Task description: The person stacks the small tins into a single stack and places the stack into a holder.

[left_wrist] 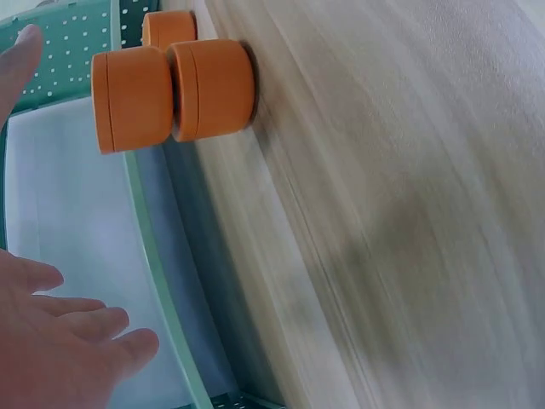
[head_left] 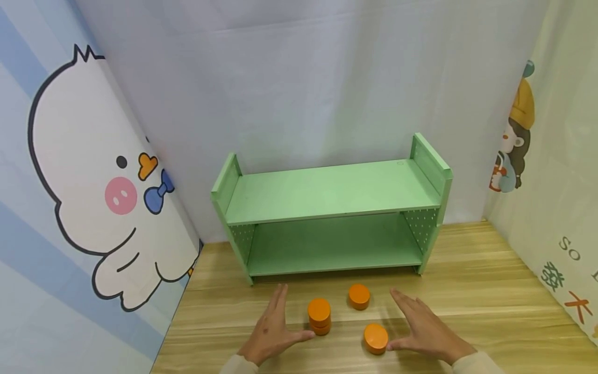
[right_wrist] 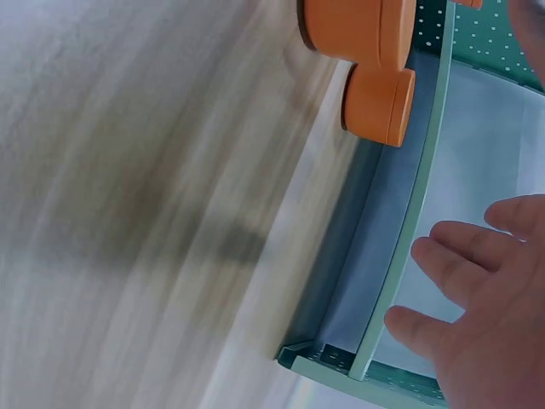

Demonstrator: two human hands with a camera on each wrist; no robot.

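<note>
Several round orange lidded containers stand on the wooden table in front of a green two-tier shelf (head_left: pixel 334 189). Two are stacked: the upper container (head_left: pixel 319 309) sits on the lower container (head_left: pixel 321 329). One single container (head_left: pixel 359 296) is nearer the shelf, and another container (head_left: pixel 376 338) is nearer the person. My left hand (head_left: pixel 273 332) is spread to the left of the stack, thumb tip close to its base. To the right, my right hand (head_left: pixel 425 330) is spread too, its thumb tip beside the nearest container. Neither hand holds anything.
The shelf's lower board (head_left: pixel 334 244) lies between perforated side panels. A pale curtain (head_left: pixel 327 93) hangs behind it. On the left is a cloth (head_left: pixel 93 182) with a cartoon duck, on the right a printed cloth (head_left: pixel 551 182). Wooden table (head_left: pixel 504 291) extends to both sides.
</note>
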